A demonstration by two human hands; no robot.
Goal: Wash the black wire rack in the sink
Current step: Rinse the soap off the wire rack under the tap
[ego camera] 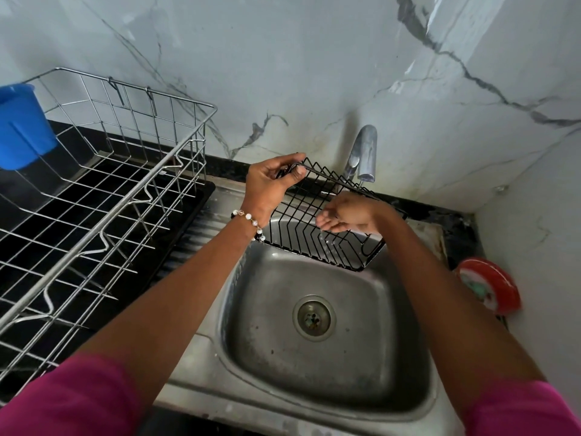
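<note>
The black wire rack (317, 243) hangs tilted over the far side of the steel sink (317, 401), just below the tap (364, 152). My left hand (270, 184) grips the rack's upper left corner between thumb and fingers. My right hand (344, 217) lies inside the rack with its fingers straight against the wires; it is blurred. A thin stream of water falls from the tap spout onto the rack near my right wrist.
A large steel dish rack (103, 190) stands on a black tray to the left, with a blue plastic mug (22, 127) at its far left end. A red round container (490, 287) sits on the counter at the right. The marble wall rises close behind.
</note>
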